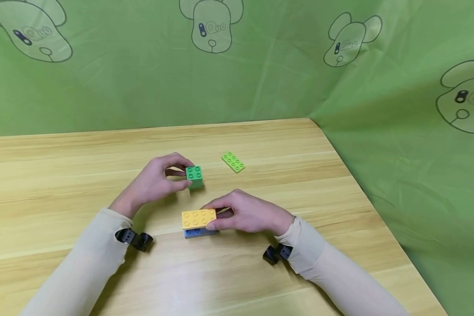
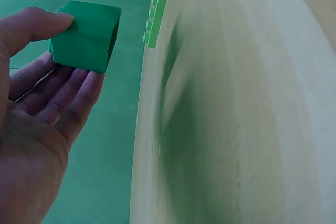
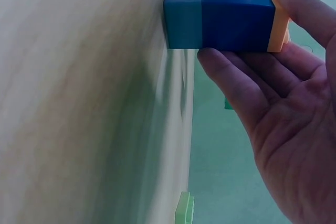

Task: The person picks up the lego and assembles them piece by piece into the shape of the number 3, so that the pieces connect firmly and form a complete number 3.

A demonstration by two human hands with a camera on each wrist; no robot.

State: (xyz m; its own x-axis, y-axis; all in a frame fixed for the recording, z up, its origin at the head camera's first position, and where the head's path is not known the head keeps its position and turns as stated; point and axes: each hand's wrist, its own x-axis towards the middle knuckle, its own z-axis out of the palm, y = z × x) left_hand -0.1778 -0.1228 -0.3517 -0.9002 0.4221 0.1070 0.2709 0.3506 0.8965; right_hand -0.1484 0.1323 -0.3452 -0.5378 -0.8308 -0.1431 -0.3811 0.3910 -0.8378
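Observation:
My left hand (image 1: 156, 182) pinches a green two-by-two brick (image 1: 194, 177) between thumb and fingertips, studs up in the head view. The left wrist view shows that brick (image 2: 86, 36) held off the table. A stack of bricks is in my right hand (image 1: 250, 213). Its top is a flat yellow plate (image 1: 195, 219), and a blue brick (image 1: 193, 233) with studs peeks out below. From the right wrist, a dark blue brick (image 3: 236, 17) sits between the orange-looking plate (image 3: 279, 24) and a lighter blue bottom brick (image 3: 184, 17), with fingers beneath and the thumb at the plate.
Farther back on the wooden table (image 1: 284, 175) lies a lime green two-by-four plate (image 1: 233, 162), studs up. A green cloth (image 1: 142, 74) with printed bear heads hangs behind the table and along its right side. Small black cameras are strapped at both wrists.

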